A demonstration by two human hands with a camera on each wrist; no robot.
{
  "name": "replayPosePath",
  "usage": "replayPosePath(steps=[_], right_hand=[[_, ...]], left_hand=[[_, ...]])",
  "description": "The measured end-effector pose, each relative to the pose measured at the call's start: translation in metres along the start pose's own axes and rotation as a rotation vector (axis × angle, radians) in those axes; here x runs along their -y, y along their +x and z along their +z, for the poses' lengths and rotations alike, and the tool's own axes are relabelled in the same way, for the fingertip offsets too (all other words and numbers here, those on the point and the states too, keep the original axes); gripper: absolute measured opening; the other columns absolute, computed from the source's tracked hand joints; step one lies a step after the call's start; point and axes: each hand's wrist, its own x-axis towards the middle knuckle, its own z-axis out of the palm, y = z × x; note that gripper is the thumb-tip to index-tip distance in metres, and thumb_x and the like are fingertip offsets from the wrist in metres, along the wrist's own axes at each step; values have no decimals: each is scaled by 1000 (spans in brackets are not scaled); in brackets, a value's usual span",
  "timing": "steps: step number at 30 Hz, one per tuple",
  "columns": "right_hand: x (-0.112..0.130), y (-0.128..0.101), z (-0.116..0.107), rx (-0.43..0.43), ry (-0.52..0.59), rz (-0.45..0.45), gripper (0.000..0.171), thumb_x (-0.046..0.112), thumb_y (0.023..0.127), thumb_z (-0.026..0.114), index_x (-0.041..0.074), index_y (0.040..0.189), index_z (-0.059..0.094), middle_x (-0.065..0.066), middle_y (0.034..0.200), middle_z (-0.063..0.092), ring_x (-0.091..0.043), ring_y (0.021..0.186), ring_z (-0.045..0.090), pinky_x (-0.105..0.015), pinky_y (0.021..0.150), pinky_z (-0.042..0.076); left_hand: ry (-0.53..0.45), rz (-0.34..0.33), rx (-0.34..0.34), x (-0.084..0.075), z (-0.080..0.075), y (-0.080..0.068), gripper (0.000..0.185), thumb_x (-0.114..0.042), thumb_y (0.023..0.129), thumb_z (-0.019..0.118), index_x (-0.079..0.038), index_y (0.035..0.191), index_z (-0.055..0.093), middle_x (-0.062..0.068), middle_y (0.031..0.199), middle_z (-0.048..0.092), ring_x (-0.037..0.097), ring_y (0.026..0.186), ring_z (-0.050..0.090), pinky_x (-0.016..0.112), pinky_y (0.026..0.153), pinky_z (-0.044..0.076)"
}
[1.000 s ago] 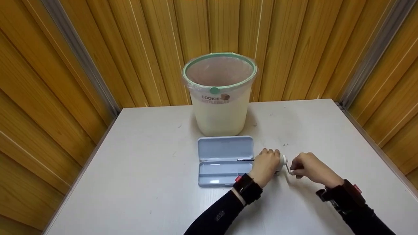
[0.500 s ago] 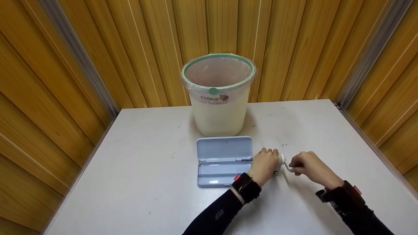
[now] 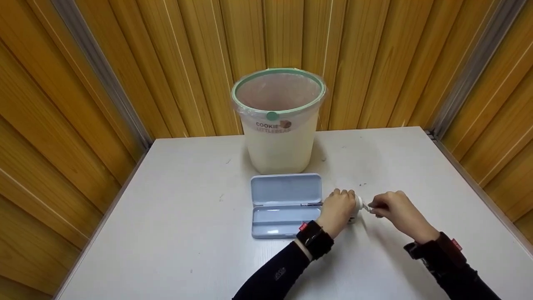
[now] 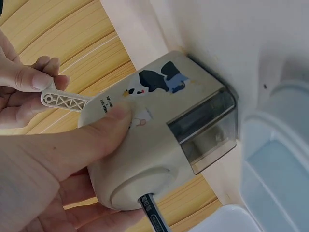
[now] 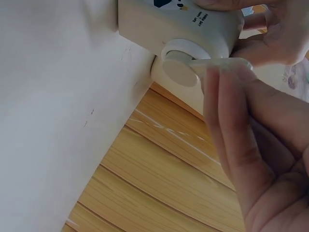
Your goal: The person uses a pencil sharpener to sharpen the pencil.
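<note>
Reads "COOKIE" on bin. Left hand grips sharpener; right hand fingers pinch crank. Cow print, pencil only at wrist.

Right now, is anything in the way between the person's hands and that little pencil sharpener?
Nothing visible. The left hand already grips the sharpener directly, thumb on its top, and the right hand pinches its crank handle. A pencil is stuck in its front hole, beside the open blue case.
</note>
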Motion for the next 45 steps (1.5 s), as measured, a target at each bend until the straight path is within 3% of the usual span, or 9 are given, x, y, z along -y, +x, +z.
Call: replayPosePath(steps=[6,11,24,35,45], right_hand=[[-1,3,2,-54,-1,9,5,-3,77,75,1,80,73,-5,73,73,0,61,58,-20,54,48],[-5,16,2,-156,-7,-6,5,-5,77,74,-3,81,73,-14,79,74,-15,64,69,-23,59,55],[-9,31,-7,-70,-5,10,6,-6,77,74,-4,83,73,-17,81,74,-20,68,70,-22,58,53],[-12,33,5,-185,-82,20,3,-3,79,74,-3,78,71,-14,78,74,-26,69,70,-29,60,55],[-12,35,8,-190,-98,28,4,-4,78,73,-2,78,71,-15,78,73,-28,70,70,-32,61,54]], left_hand=[[-21,12,14,2,1,0,15,-18,89,65,-19,104,67,-9,90,69,6,79,61,16,65,51],[-14,24,-12,2,3,0,13,-18,88,65,-20,101,67,-10,88,69,6,77,61,15,65,51],[13,9,-62,2,4,0,12,-18,88,64,-20,99,67,-10,85,69,6,75,60,16,63,50],[-7,8,-71,0,5,-2,14,-18,88,63,-20,101,69,-10,88,70,6,76,61,16,64,51],[-26,15,-50,1,5,-1,16,-17,88,65,-19,104,69,-9,89,70,7,77,62,17,61,52]])
